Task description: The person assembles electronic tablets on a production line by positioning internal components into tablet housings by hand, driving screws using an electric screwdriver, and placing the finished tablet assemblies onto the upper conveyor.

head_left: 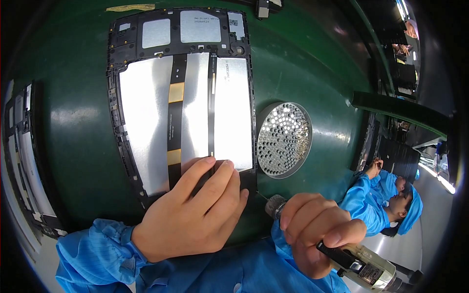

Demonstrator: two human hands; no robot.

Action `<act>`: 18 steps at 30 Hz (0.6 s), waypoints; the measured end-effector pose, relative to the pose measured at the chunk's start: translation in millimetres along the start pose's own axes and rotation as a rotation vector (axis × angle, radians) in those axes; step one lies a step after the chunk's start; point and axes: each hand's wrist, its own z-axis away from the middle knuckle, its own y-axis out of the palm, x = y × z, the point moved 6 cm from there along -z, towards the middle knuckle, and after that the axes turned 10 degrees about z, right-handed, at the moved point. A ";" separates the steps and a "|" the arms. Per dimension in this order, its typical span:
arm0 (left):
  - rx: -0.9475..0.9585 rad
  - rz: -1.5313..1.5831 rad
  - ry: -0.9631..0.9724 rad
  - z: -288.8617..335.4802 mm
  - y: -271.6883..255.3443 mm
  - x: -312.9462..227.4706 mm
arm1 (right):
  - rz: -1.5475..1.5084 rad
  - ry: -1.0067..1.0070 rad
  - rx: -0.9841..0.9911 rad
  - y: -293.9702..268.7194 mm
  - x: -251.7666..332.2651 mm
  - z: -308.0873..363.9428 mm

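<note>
So, my left hand (188,219) rests on the near end of the big black and silver panel (141,117), fingers a little spread. The panel lies on the green counter (78,171). Right of its near corner, my right hand (317,234) has fingers curled tight around a screwdriver (372,269); its thin tip seems to point at the panel, but it's hard to see. Just beside the panel's right edge sits a round dish (264,118) with tiny shiny bits (303,136).

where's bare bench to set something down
Bare green bench lies between the open device and the leftmost unit, also above and right of the round dish. Crowded: the near edge, with left hand, right hand and driver.
</note>
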 end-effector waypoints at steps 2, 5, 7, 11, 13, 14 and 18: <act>-0.005 0.008 -0.001 -0.8 -1.1 -0.6 | 0.011 0.018 0.024 0.9 -0.1 -0.8; -0.012 0.010 -0.003 -0.7 -0.9 -0.7 | 0.015 0.015 0.015 2.1 -0.9 -1.1; -0.016 0.008 -0.001 -0.3 -1.1 -0.8 | 0.013 0.013 0.008 3.2 -0.8 -1.4; -0.008 0.001 0.002 -0.5 -0.1 -1.0 | -0.015 0.028 -0.040 1.0 -2.5 -0.1; -0.006 -0.005 -0.001 0.3 -0.2 -0.6 | -0.011 0.028 -0.035 1.4 -2.9 -0.1; -0.002 -0.006 -0.002 0.6 -0.1 -0.4 | -0.006 0.028 -0.032 1.5 -3.0 0.0; -0.004 -0.016 0.016 0.4 0.6 -0.4 | -0.011 0.039 -0.022 0.5 -2.9 0.0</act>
